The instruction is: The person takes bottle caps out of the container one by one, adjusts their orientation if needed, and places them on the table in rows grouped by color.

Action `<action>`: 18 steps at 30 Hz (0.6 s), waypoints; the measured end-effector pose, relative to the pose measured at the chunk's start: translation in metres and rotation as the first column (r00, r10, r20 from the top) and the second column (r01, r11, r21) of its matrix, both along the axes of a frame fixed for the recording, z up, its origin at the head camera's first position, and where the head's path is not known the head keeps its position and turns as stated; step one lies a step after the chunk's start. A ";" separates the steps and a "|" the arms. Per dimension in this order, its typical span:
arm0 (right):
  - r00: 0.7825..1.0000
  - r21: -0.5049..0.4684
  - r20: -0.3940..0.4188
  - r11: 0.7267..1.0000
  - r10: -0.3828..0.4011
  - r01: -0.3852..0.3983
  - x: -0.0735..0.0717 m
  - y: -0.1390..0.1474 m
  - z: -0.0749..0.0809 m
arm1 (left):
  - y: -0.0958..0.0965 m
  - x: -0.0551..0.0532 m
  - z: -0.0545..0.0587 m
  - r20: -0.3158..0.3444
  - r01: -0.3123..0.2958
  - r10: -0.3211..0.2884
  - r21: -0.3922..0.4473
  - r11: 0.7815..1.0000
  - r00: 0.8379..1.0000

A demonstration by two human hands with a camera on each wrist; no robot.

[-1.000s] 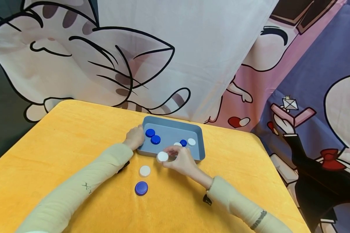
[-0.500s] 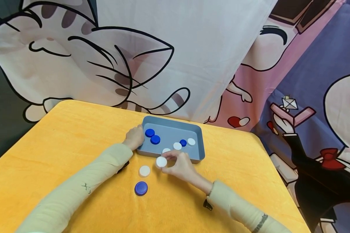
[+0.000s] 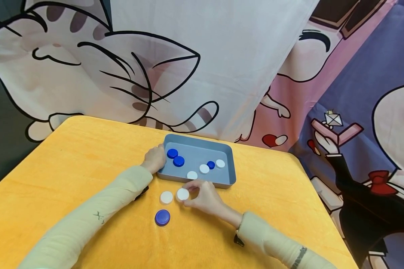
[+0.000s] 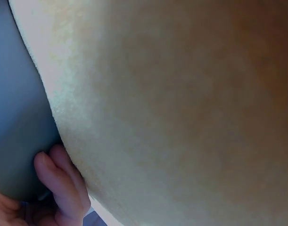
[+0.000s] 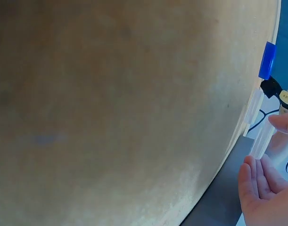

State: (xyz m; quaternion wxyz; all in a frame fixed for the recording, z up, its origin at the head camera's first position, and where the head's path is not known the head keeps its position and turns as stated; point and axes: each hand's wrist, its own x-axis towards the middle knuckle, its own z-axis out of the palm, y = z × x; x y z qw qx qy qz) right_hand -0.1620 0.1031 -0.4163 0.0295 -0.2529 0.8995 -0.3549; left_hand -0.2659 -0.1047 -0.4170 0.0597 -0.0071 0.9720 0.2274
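Observation:
Just in front of the tray, my right hand (image 3: 205, 198) pinches a white round plastic cap (image 3: 182, 194) between thumb and fingers. In the right wrist view, that same cap (image 5: 262, 137) is seen edge-on between thumb and fingertips. My left hand (image 3: 155, 158) grips the left end wall of the blue-grey tray (image 3: 202, 141); the left wrist view shows curled fingers (image 4: 59, 183) against it. Beside the held cap, another white cap (image 3: 166, 197) lies on the table, with a blue cap (image 3: 162, 217) nearer to me.
Inside the tray are two blue caps (image 3: 178, 161) at the left, with several white caps (image 3: 204, 169) and a smaller blue cap (image 3: 211, 164) toward the right. The yellow tabletop (image 3: 97, 149) ends at a printed cloth backdrop (image 3: 249, 45).
My right hand has brought the white cap from over the tray's front edge toward me and slightly left, beside the other white cap. The left hand stays on the tray.

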 end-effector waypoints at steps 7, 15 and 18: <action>1.000 0.047 0.002 0.999 0.016 -0.016 -0.003 -0.001 -0.002 | -0.002 0.000 0.001 0.007 -0.002 0.002 0.002 1.000 1.000; 0.999 0.082 0.042 0.996 0.025 -0.028 -0.005 -0.002 -0.002 | -0.002 0.000 0.001 0.008 0.002 -0.002 0.000 1.000 1.000; 0.999 0.091 0.043 0.995 0.027 -0.031 -0.005 -0.001 -0.003 | -0.002 0.000 0.000 0.006 0.000 0.000 0.005 1.000 1.000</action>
